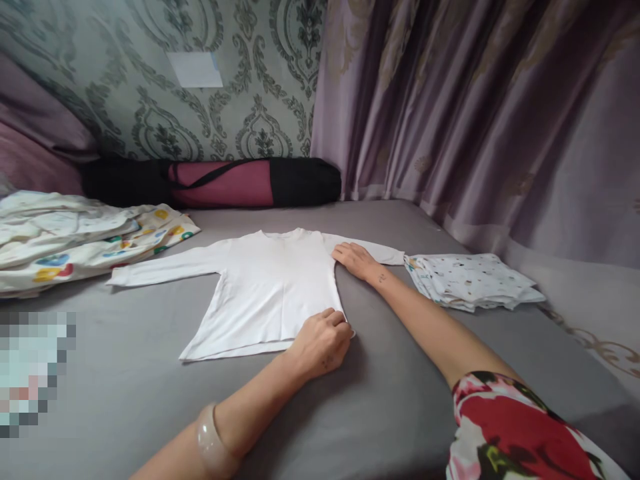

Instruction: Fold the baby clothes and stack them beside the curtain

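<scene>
A white long-sleeved shirt [273,287] lies spread flat on the bed, its neckline away from me and both sleeves stretched out to the sides. My left hand [323,343] is closed on the hem's right corner, the fingers bunched around the fabric. Farther up the same side, my right hand [355,260] has its curled fingers pinched on the shirt where the right sleeve meets the body. The fingertips of both hands are partly hidden. The right cuff reaches a folded stack of patterned white cloth [475,280].
Rumpled cloth with colourful prints [100,247] lies at the left on the grey bedsheet [125,373]. A long black and maroon bag [225,183] rests along the patterned wall. Purple curtains [400,100] hang at the right. A blurred-out patch covers the lower left.
</scene>
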Action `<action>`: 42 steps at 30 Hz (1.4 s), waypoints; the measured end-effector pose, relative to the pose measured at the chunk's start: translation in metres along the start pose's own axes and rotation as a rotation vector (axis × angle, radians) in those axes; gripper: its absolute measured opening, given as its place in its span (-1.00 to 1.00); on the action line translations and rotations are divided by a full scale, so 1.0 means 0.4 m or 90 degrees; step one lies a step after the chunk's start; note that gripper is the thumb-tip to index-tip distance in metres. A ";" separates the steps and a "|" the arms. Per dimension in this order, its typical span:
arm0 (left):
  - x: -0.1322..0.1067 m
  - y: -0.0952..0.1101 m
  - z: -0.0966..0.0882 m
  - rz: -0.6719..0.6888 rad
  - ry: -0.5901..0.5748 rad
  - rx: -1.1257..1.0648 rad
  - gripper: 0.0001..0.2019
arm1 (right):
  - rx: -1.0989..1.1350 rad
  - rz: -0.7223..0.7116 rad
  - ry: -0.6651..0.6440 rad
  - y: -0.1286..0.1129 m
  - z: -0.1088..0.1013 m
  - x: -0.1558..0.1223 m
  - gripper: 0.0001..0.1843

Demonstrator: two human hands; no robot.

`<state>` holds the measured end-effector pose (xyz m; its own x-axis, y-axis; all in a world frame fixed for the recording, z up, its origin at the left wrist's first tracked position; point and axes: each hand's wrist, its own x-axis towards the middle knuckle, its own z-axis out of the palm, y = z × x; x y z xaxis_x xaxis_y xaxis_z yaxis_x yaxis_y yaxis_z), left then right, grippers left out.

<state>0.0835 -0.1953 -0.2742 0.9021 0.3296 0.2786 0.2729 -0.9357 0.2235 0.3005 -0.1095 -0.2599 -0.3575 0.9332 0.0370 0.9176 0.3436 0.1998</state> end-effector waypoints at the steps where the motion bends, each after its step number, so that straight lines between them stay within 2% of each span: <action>1: 0.000 -0.001 0.003 -0.007 0.011 -0.007 -0.72 | 0.010 0.000 0.002 0.001 0.003 0.001 -0.73; 9: -0.001 0.007 0.031 0.006 0.036 0.010 -0.75 | 0.152 0.082 0.045 0.005 0.020 -0.009 -0.65; 12: -0.001 0.014 0.032 -0.008 0.015 0.024 -0.76 | 0.172 0.157 0.009 -0.012 -0.004 0.001 -0.64; 15: 0.000 0.020 0.028 -0.015 -0.014 0.037 -0.78 | 0.112 0.249 -0.042 -0.063 -0.038 0.036 -0.68; 18: 0.001 0.023 0.027 -0.013 -0.034 0.059 -0.78 | 0.100 0.269 0.019 -0.141 -0.054 0.086 -0.62; 21: 0.001 0.024 0.033 -0.008 -0.033 0.080 -0.78 | 0.187 0.236 0.061 -0.210 -0.035 0.126 -0.52; 24: 0.001 0.022 0.039 0.004 -0.025 0.092 -0.82 | 0.254 0.227 0.009 -0.243 0.004 0.132 -0.36; 28: -0.003 0.026 0.036 0.049 -0.030 0.108 -0.84 | 0.280 0.166 -0.027 -0.251 0.029 0.086 -0.33; 31: -0.012 0.036 0.017 0.058 -0.027 0.089 -0.83 | 0.277 0.112 -0.036 -0.264 0.019 0.027 -0.33; 35: -0.052 0.026 -0.030 0.037 0.010 -0.015 -0.76 | 0.276 0.037 -0.082 -0.289 -0.003 -0.067 -0.34; 38: -0.114 -0.040 -0.075 -0.024 0.034 -0.057 -0.75 | 0.318 -0.035 -0.121 -0.300 -0.028 -0.147 -0.35; 42: -0.235 -0.195 -0.128 -0.201 0.029 0.025 -0.71 | 0.392 -0.061 -0.148 -0.301 -0.085 -0.246 -0.44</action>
<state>-0.0396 -0.1466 -0.2699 0.7550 0.6091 0.2426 0.5505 -0.7899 0.2700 0.2192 -0.2463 -0.2543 -0.4586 0.8703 -0.1795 0.8402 0.3590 -0.4064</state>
